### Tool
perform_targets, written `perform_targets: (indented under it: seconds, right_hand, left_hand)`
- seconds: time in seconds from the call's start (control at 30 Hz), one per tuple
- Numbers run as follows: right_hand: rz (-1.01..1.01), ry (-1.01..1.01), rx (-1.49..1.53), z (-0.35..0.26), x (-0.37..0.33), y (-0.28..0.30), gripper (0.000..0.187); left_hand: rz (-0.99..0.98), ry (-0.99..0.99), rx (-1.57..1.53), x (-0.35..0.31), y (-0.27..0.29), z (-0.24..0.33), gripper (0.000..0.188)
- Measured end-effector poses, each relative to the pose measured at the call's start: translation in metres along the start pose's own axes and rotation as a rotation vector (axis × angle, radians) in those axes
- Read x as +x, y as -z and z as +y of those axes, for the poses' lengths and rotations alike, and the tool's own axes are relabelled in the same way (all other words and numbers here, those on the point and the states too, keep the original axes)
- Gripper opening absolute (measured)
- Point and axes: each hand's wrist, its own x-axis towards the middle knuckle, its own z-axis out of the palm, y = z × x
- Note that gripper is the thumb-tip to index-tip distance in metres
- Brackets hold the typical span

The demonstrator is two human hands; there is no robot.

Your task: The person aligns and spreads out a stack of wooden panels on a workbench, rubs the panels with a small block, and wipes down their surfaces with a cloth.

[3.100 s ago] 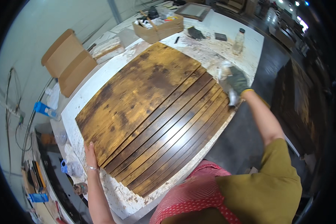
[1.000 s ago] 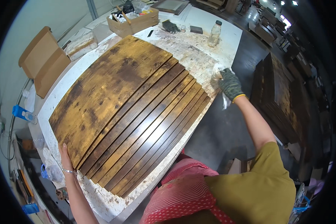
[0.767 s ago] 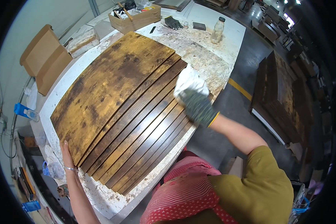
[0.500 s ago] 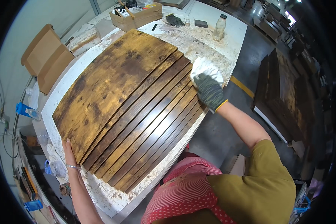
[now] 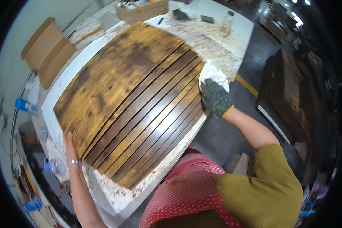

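The right hand, in a dark green glove with a yellow cuff, has its grip closed on a white cloth at the right ends of the boards. The bare left hand, a bracelet at its wrist, touches their near left corner; its fingers are partly hidden, so I cannot tell how far its grip is closed.

The boards, mottled brown and golden, lie stepped in an overlapping stack on the white, stained worktop. Beyond them on the worktop are a filled box, a dark glove, a dark block and a clear jar. An open carton is at the left, a blue-topped bottle nearer. Right of the worktop, well apart, stands another dark stack.
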Motion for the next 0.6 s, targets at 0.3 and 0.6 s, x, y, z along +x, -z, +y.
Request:
perform_targets:
  seconds: [0.3, 0.6]
  right_hand:
    - [-0.289, 0.295, 0.275, -0.125, 0.025, 0.068, 0.052]
    - [-0.407, 0.599, 1.010, -0.333, 0.030, 0.080, 0.015]
  left_hand:
    - [0.188, -0.113, 0.258, 0.009, 0.000, -0.023, 0.085]
    - [0.155, -0.113, 0.212, -0.013, -0.018, 0.013, 0.080]
